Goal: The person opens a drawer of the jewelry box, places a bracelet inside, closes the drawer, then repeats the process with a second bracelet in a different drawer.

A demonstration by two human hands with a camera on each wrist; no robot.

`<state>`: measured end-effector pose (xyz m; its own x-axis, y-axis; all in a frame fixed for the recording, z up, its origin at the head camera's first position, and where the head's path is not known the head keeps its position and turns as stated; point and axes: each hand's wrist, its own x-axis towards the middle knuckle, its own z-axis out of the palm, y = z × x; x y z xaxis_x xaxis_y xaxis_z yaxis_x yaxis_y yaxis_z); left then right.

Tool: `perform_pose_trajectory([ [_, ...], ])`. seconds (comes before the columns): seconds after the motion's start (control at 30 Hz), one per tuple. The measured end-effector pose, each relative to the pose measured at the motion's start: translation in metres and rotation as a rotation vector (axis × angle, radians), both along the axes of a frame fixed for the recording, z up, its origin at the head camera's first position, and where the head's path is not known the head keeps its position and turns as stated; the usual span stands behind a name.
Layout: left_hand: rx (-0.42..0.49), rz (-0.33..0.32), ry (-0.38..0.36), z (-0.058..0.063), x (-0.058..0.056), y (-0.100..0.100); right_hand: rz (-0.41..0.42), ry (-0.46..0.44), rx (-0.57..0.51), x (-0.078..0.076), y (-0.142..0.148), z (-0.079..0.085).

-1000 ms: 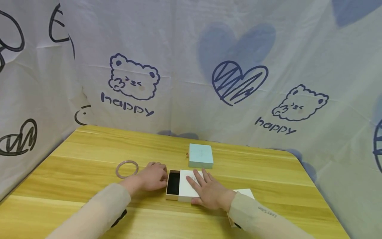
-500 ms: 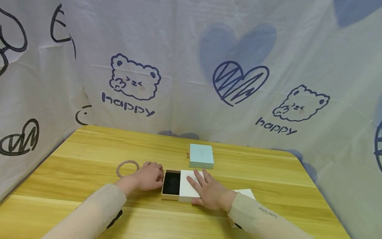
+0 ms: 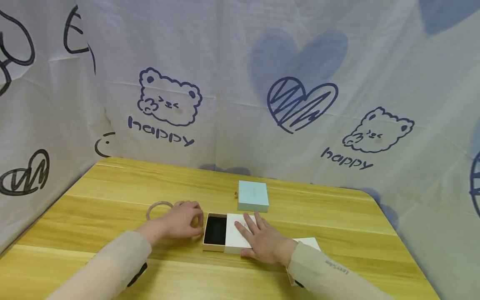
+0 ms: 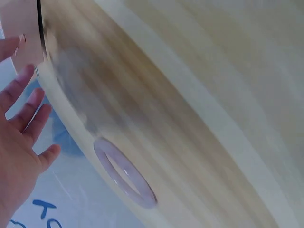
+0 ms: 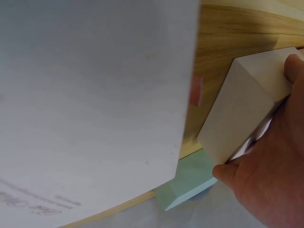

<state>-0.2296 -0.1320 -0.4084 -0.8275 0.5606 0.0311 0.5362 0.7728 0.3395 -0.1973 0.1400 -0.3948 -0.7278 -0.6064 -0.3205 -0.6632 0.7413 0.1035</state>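
A white box lies mid-table, its tan drawer slid out to the left and showing a dark lining. My right hand lies over the white sleeve with fingers spread across the top. In the right wrist view the thumb presses one side of the box and a finger reaches the opposite edge. Beside the drawer's left end is my left hand, its fingers loosely bent and holding nothing. The left wrist view shows those fingers spread near the drawer's end. A pale pink bangle lies behind the left wrist.
A light blue box with a small reddish tab stands behind the white box. Another white box lies partly hidden under my right forearm. The wooden table meets a printed cloth at its back edge.
The drawer has slid left, showing more of its dark lining, then stopped. My left hand has moved left from the drawer's end. The right hand has stayed on the box.
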Motion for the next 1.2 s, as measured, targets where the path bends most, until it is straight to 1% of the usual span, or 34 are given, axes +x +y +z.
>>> perform_pose_trajectory([
  [0.07,-0.003,0.021,0.010,0.002,0.000,-0.005,0.000,0.000,-0.001,0.000,0.000,0.000],
  [0.17,-0.013,0.074,0.017,0.003,0.001,-0.015,0.002,0.001,-0.005,0.000,0.000,-0.001],
  [0.23,-0.025,0.106,0.029,0.002,0.001,-0.022,0.004,0.005,-0.005,0.000,0.000,-0.001],
  [0.3,-0.018,0.122,0.046,0.001,0.000,-0.028,0.005,0.006,-0.006,0.001,0.000,-0.001],
  [0.47,0.008,0.096,0.100,-0.002,-0.003,-0.045,0.002,0.004,-0.012,0.002,0.000,0.000],
  [0.53,0.012,0.105,0.103,-0.002,-0.003,-0.051,0.001,0.003,-0.015,0.002,-0.001,0.001],
  [0.93,0.012,0.213,0.038,-0.003,-0.002,-0.087,-0.011,0.004,-0.003,0.001,0.000,-0.001],
  [1.2,-0.008,0.267,0.009,-0.010,-0.003,-0.102,-0.012,0.009,-0.007,0.000,0.001,-0.003],
])
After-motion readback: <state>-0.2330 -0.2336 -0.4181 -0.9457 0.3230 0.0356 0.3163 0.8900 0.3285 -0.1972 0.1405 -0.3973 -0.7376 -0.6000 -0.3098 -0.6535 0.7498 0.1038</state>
